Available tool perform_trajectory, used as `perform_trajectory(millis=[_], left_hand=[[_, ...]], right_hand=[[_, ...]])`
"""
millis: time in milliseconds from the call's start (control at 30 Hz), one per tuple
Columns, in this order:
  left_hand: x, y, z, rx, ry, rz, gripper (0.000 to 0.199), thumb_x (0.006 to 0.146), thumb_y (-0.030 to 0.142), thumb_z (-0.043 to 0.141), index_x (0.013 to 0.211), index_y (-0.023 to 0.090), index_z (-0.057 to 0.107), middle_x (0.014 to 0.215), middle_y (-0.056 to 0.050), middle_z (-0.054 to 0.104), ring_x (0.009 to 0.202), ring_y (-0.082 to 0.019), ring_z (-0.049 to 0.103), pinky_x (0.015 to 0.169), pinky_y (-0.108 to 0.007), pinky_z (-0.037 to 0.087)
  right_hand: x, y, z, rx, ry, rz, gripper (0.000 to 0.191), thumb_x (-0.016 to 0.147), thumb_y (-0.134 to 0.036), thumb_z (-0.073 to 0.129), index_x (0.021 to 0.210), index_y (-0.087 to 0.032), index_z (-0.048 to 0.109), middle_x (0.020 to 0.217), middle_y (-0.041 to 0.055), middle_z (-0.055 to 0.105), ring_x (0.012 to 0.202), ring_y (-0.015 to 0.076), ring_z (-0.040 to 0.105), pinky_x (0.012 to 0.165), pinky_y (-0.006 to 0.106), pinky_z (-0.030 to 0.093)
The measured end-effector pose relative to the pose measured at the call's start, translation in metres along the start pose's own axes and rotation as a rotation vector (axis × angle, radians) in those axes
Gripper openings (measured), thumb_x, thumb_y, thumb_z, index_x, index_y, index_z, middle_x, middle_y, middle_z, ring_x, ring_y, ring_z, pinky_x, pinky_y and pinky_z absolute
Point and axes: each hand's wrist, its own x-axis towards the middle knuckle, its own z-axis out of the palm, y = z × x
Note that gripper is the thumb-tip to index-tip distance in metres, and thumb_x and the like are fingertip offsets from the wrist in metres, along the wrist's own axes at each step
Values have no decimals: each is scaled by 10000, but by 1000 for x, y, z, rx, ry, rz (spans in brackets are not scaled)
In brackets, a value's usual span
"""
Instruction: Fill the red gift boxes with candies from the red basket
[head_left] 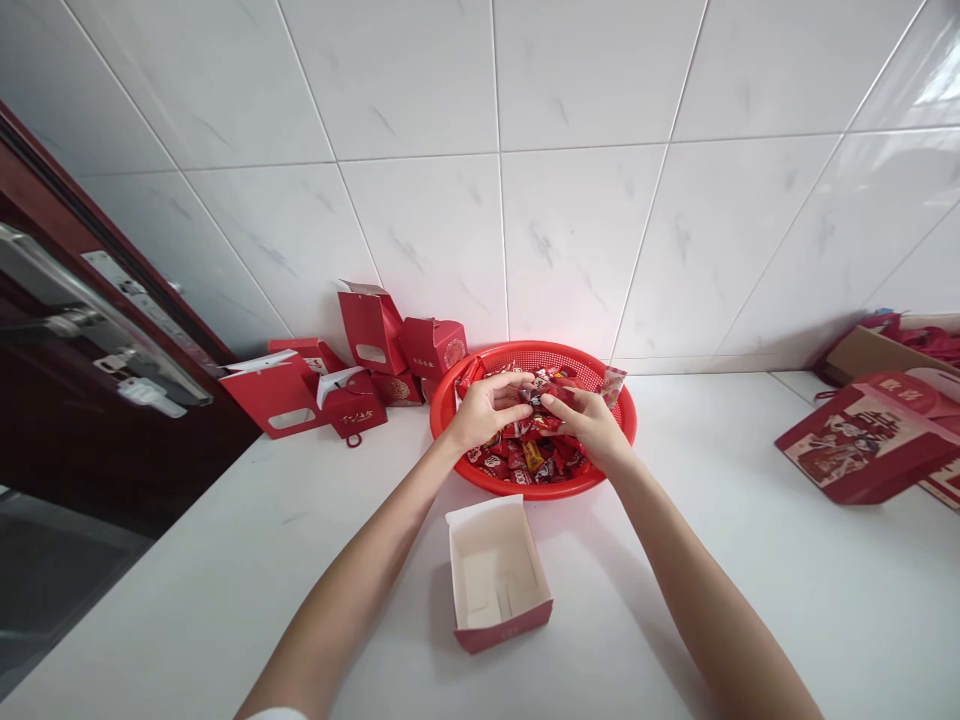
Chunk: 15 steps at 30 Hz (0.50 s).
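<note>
A round red plastic basket (pixel 621 440) holds many wrapped candies, mostly red with a yellow one (pixel 532 456) among them. Above the candies, my left hand (pixel 489 408) has its fingers curled around wrapped candy near the basket's middle. My right hand (pixel 589 425) faces it from the right, thumb and fingers closed on a dark red wrapped candy (pixel 535 396). The fingertips of both hands nearly meet there. Nearer to me, between my forearms, an open box (pixel 501 585) with a white inside and red outside shows no candies in it.
Several small red boxes (pixel 371 325) stand at the left by the tiled wall (pixel 420 230). A larger red printed box (pixel 862 440) and a cardboard box (pixel 862 352) with red items are at the right. A dark door (pixel 75 400) borders the white table (pixel 300 540).
</note>
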Motion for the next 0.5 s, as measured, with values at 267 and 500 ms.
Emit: perform_trajectory(millis=[267, 500], left_hand=[[-2, 1, 0, 92, 58, -13, 499, 738, 378, 808, 1178, 160, 718, 995, -72, 762, 870, -212, 728, 815, -342, 624], [-3, 1, 1, 113, 103, 32, 498, 759, 381, 784, 1200, 163, 710, 934, -56, 734, 840, -198, 708, 772, -308, 605]], right_hand=[[3, 4, -2, -75, 101, -49, 475, 618, -593, 870, 842, -188, 763, 855, 37, 746, 787, 212, 682, 679, 328, 588], [3, 5, -1, -70, 133, -80, 464, 657, -588, 844, 894, -198, 765, 888, 53, 760, 824, 234, 699, 706, 348, 579]])
